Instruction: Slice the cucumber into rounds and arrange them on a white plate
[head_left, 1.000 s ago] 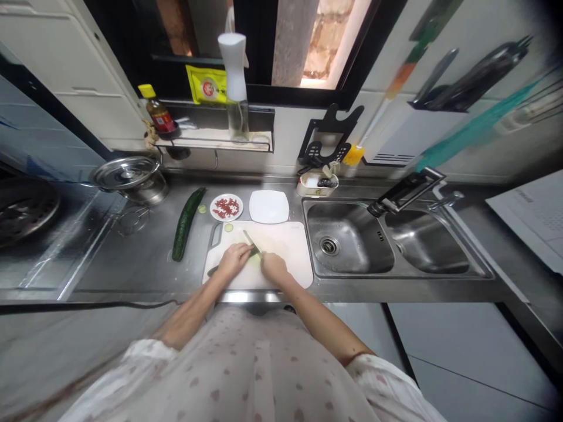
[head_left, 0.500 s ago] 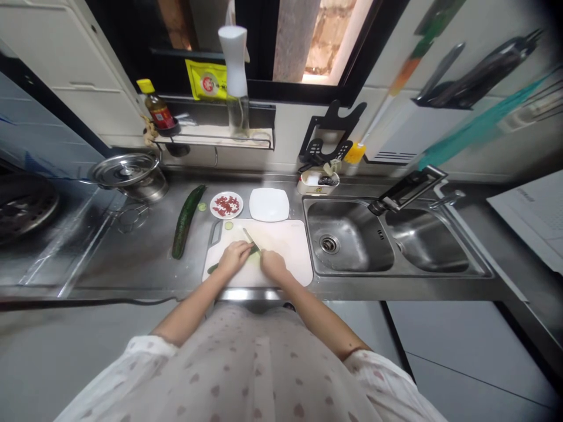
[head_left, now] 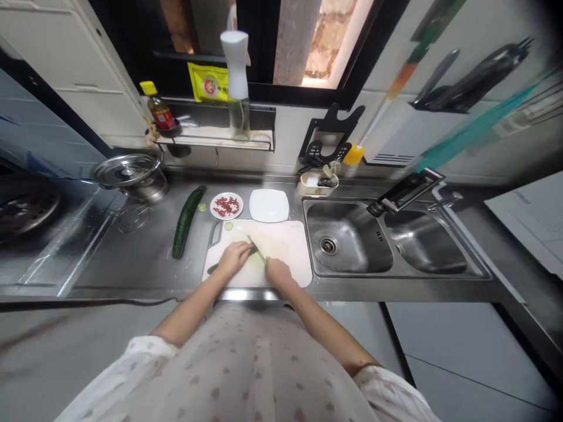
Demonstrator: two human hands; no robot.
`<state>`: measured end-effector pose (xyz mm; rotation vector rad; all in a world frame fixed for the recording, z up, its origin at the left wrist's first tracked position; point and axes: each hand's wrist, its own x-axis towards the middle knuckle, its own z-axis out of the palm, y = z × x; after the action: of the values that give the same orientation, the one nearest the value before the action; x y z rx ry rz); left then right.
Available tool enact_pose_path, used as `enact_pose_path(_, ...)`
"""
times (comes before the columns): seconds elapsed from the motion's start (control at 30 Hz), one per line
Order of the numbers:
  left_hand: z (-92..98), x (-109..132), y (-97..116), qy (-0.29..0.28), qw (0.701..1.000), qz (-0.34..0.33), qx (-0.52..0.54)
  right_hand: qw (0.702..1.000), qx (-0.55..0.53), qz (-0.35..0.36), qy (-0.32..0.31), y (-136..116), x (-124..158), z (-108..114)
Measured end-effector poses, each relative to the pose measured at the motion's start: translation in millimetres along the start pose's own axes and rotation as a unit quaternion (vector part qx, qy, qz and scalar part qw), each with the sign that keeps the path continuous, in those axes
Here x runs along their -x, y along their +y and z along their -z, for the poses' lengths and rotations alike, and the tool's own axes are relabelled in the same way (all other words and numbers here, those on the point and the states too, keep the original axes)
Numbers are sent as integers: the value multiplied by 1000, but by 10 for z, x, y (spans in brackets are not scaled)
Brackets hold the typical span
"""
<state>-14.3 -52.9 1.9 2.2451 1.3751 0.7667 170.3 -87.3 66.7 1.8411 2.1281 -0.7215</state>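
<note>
My right hand [head_left: 278,273] is closed round the handle of a kitchen knife [head_left: 257,249], whose blade points away and to the left over the white cutting board [head_left: 290,246]. Left of the blade, my left hand [head_left: 236,257] presses a piece of cucumber [head_left: 253,250] against the board, its fingers bent over it. The piece's other end runs out from under my left wrist as a dark green tip [head_left: 212,268]. A pale round cucumber slice [head_left: 229,225] lies near the board's top left corner. A whole cucumber [head_left: 188,223] rests on the counter to the left.
Behind the board stand a small plate of chopped red bits [head_left: 226,206] and a white square plate [head_left: 269,205]. Another cucumber end [head_left: 202,207] lies by the whole cucumber. To the right is a double sink [head_left: 349,243]; a lidded steel pot [head_left: 132,176] is at left.
My right hand has shifted slightly right and toward me, drawing the knife a little away from my left hand. The left hand stays in place on the cucumber.
</note>
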Motion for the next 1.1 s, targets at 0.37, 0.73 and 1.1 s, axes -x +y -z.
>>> enact_pose_path(0.37,43,0,87,4,1000,6,-11,1000,-3,0,12,-66,-77,10)
enact_pose_path(0.73,4,5,38,11,1000,1,-1,999,-15,-4,28,-213,-259,123)
enact_pose_path(1.1,23,-9,66,13,1000,6,0,1000,6,-12,10,-29,-21,-7)
